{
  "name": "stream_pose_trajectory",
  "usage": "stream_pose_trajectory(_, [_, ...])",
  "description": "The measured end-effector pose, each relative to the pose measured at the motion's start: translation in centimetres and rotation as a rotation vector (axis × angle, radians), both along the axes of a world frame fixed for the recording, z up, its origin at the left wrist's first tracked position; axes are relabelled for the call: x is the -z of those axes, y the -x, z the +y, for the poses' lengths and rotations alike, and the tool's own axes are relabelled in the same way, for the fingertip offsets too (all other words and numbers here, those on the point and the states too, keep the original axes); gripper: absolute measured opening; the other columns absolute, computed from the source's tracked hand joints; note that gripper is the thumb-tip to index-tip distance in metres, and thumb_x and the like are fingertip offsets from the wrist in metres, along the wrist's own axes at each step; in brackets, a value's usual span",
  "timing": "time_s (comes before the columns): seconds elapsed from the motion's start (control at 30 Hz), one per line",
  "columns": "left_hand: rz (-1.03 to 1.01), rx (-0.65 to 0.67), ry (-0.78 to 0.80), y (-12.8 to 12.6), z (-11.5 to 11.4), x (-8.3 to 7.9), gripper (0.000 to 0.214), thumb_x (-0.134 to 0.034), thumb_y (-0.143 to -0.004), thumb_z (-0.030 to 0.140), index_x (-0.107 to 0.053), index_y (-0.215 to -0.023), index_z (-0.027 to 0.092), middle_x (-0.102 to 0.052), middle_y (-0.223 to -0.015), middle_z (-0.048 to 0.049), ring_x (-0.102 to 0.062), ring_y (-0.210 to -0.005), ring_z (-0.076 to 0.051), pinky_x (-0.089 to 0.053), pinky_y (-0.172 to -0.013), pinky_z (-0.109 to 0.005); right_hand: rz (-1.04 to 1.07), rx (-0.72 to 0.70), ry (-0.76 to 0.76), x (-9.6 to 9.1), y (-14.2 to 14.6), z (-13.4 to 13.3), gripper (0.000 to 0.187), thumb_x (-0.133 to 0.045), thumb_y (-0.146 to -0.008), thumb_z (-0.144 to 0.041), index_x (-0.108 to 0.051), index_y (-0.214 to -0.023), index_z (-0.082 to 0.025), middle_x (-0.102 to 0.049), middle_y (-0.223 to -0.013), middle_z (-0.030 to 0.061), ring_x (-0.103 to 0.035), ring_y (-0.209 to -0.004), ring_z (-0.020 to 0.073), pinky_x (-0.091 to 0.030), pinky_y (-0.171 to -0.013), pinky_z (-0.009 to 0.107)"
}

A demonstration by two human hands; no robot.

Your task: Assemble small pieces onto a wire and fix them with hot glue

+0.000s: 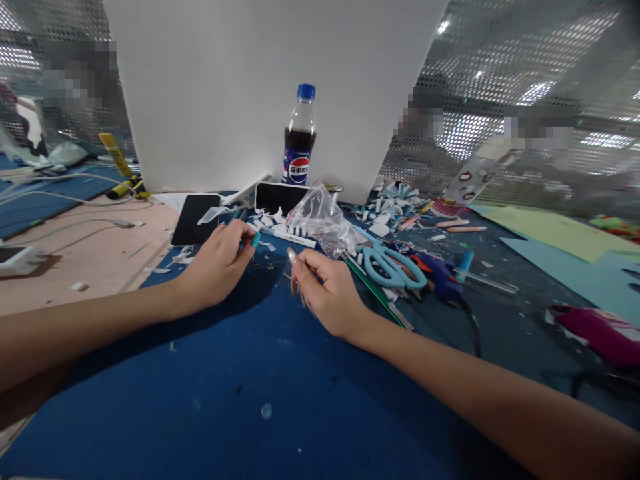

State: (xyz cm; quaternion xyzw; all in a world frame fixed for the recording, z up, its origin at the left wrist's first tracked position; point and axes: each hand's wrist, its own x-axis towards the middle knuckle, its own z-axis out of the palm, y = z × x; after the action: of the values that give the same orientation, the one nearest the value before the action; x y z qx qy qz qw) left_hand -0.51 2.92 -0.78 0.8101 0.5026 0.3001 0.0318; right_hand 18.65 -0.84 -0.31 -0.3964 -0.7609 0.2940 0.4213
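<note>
My left hand is closed in a pinch above the blue mat. A small teal piece shows at its thumb and fingertips; its kind is not clear. To the right, my right hand is also closed, thumb against index finger, with the other fingers curled under. Whatever it may hold is too small or hidden to make out. Faint thin specks lie between the two hands. Just beyond them are a white marker and a crumpled clear plastic bag.
Light blue scissors, a blue glue gun and a green strip lie right of my right hand. Behind stand a cola bottle and a white board. A dark phone and foam scraps lie around.
</note>
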Motion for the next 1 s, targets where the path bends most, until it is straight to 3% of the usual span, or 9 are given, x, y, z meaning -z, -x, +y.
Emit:
stream_pose_trajectory(0.13, [0.285, 0.158, -0.201, 0.2, 1.1, 0.2, 0.016, -0.039, -0.089, 0.028, -0.045, -0.078, 0.018, -0.050, -0.082, -0.0059, -0.041, -0.078, -0.019, -0.038, -0.075, -0.037, -0.002, -0.002, -0.006, -0.1, 0.1, 0.0, 0.036, -0.040, -0.092, -0.030, -0.046, -0.059, -0.017, -0.042, -0.043, -0.0057, -0.043, -0.038, 0.0060, -0.036, -0.047, 0.022])
stream_pose_trajectory(0.2, [0.357, 0.206, -0.228, 0.4, 1.8, 0.3, 0.016, -0.040, -0.088, 0.028, -0.045, -0.078, 0.017, -0.050, -0.083, -0.0065, -0.039, -0.077, -0.019, -0.038, -0.074, -0.036, -0.001, -0.005, -0.003, -0.1, 0.1, 0.0, 0.036, -0.040, -0.093, -0.030, -0.046, -0.059, -0.017, -0.042, -0.043, -0.0056, -0.042, -0.038, 0.0062, -0.035, -0.047, 0.022])
stream_pose_trajectory(0.33, [0.359, 0.261, -0.183, 0.5, 2.8, 0.4, 0.012, -0.043, -0.086, 0.026, -0.044, -0.079, 0.017, -0.048, -0.083, -0.0059, -0.038, -0.077, -0.019, -0.038, -0.072, -0.034, 0.003, -0.004, -0.006, -0.1, 0.1, 0.0, 0.037, -0.039, -0.093, -0.030, -0.047, -0.059, -0.017, -0.042, -0.043, -0.0054, -0.043, -0.039, 0.0062, -0.036, -0.047, 0.022])
stream_pose_trajectory(0.6, [0.299, 0.230, -0.052, 0.8, 3.1, 0.5, 0.013, -0.044, -0.085, 0.029, -0.040, -0.083, 0.017, -0.046, -0.089, -0.0062, -0.040, -0.081, -0.019, -0.038, -0.075, -0.034, 0.009, -0.018, -0.007, -0.1, 0.0, 0.0, 0.036, -0.039, -0.093, -0.031, -0.045, -0.060, -0.018, -0.044, -0.044, -0.0051, -0.043, -0.039, 0.0060, -0.035, -0.046, 0.021])
stream_pose_trajectory(0.7, [0.360, 0.293, -0.060, 0.9, 3.7, 0.2, 0.014, -0.042, -0.086, 0.031, -0.043, -0.083, 0.017, -0.046, -0.089, -0.0057, -0.040, -0.082, -0.019, -0.037, -0.076, -0.034, 0.018, -0.031, 0.004, 0.0, 0.0, 0.1, 0.035, -0.040, -0.092, -0.030, -0.045, -0.060, -0.018, -0.044, -0.044, -0.0054, -0.042, -0.038, 0.0060, -0.035, -0.044, 0.021])
stream_pose_trajectory(0.87, [0.474, 0.422, -0.014, 0.6, 4.8, -0.1, 0.024, -0.038, -0.088, 0.029, -0.051, -0.072, 0.018, -0.048, -0.080, -0.0033, -0.042, -0.077, -0.017, -0.037, -0.073, -0.032, -0.003, -0.033, -0.006, -0.1, 0.0, 0.1, 0.035, -0.039, -0.092, -0.030, -0.045, -0.060, -0.018, -0.043, -0.044, -0.0052, -0.043, -0.039, 0.0064, -0.035, -0.045, 0.021])
stream_pose_trajectory(1.0, [0.339, 0.403, 0.008, 0.1, 4.9, 0.2, 0.026, -0.041, -0.086, 0.028, -0.050, -0.064, 0.018, -0.049, -0.072, -0.0016, -0.044, -0.072, -0.015, -0.038, -0.071, -0.031, 0.000, -0.028, 0.004, 0.0, 0.1, 0.2, 0.034, -0.040, -0.092, -0.029, -0.045, -0.061, -0.018, -0.045, -0.045, -0.0050, -0.043, -0.040, 0.0064, -0.035, -0.045, 0.021])
